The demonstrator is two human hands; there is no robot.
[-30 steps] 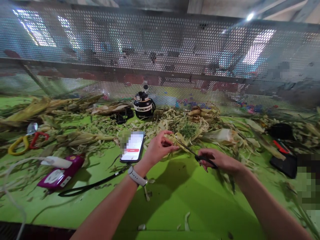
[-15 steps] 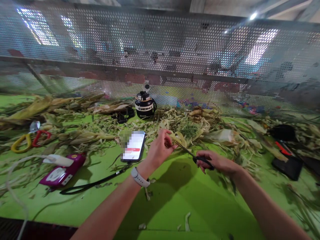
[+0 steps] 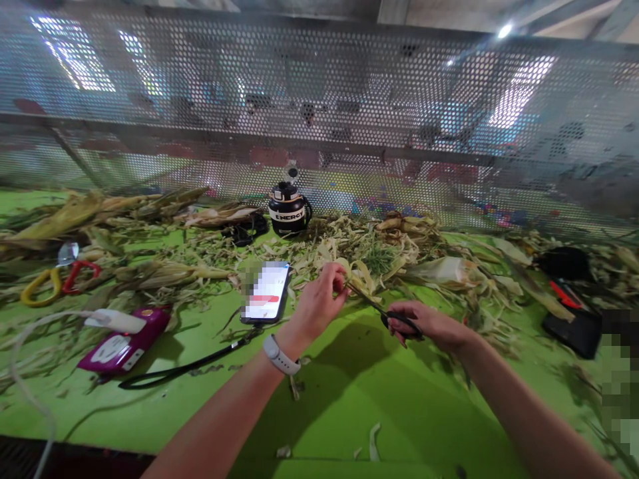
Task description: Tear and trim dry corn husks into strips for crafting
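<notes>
Bright green tabletop (image 3: 349, 412) sits mostly bare right in front of the person, so there's plenty of open room between the forearms and only a few scraps near the front edge. The right hand (image 3: 429, 324) is clenched around the black handles of the scissors (image 3: 384, 311), thin blades pointing up-left at a pale yellow, curled husk strip (image 3: 357, 273). The left hand (image 3: 319, 303) pinches that strip at the near edge of the husk pile (image 3: 389, 249), mid-table. A phone (image 3: 266, 293) lies just left of it. Further back, a black mug (image 3: 288, 211) stands by the perforated metal screen (image 3: 319, 100) closing off the far edge.
</notes>
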